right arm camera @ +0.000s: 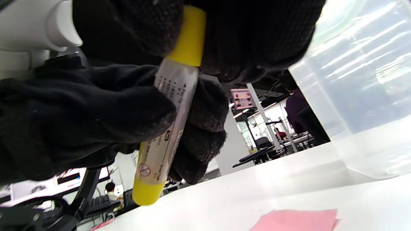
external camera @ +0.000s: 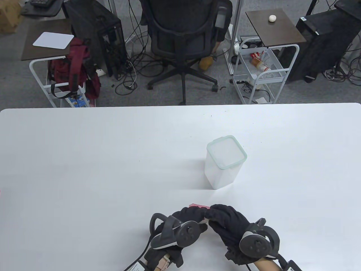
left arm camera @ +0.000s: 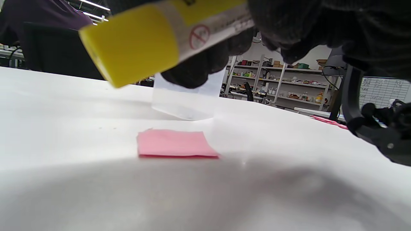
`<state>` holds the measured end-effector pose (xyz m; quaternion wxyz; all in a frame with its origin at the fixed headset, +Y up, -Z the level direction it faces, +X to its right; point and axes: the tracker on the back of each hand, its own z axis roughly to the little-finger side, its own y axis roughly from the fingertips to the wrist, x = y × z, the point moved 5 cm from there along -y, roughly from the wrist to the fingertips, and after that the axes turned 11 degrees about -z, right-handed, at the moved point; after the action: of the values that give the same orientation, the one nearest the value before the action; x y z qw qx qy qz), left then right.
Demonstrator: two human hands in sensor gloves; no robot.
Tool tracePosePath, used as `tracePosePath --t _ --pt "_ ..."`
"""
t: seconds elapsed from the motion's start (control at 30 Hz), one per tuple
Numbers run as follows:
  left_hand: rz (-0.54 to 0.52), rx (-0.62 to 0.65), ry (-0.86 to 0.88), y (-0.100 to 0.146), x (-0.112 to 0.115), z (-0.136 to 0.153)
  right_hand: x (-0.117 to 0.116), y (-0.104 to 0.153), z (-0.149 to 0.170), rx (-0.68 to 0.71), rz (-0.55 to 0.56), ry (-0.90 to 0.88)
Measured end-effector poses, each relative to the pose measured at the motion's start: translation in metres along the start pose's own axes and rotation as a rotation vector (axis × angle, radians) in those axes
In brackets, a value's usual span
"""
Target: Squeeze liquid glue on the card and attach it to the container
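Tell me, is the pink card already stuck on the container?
No: in the left wrist view the card lies flat on the table, apart from the container behind it.

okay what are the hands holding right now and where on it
A glue tube: the left hand grips its labelled middle, and the right hand grips its yellow top end.

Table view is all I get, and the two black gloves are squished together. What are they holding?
Observer: A glue tube with yellow ends; the left hand grips its middle.
Child: And the other hand?
Observer: The right hand grips its top yellow end.
Child: Where's the card?
Observer: The pink card lies flat on the table, nearer the hands than the clear container.
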<state>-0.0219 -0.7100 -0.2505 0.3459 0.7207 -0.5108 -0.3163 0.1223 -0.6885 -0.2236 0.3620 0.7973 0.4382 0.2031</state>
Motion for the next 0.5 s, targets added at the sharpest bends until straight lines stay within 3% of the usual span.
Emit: tracePosePath --t 0.13,0.33,0.5 --pt "0.000 -0.012 -0.013 0.001 -0.002 0.007 -0.007 0.001 -0.003 0.016 -0.019 0.043" --pt "0.024 0.006 -0.031 0.002 0.002 0.005 -0.005 -0.001 0.011 -0.092 0.006 0.010" --pt "0.024 -0.010 -0.035 0.001 0.004 0.006 -0.005 -0.002 0.011 -0.047 -0.022 -0.033"
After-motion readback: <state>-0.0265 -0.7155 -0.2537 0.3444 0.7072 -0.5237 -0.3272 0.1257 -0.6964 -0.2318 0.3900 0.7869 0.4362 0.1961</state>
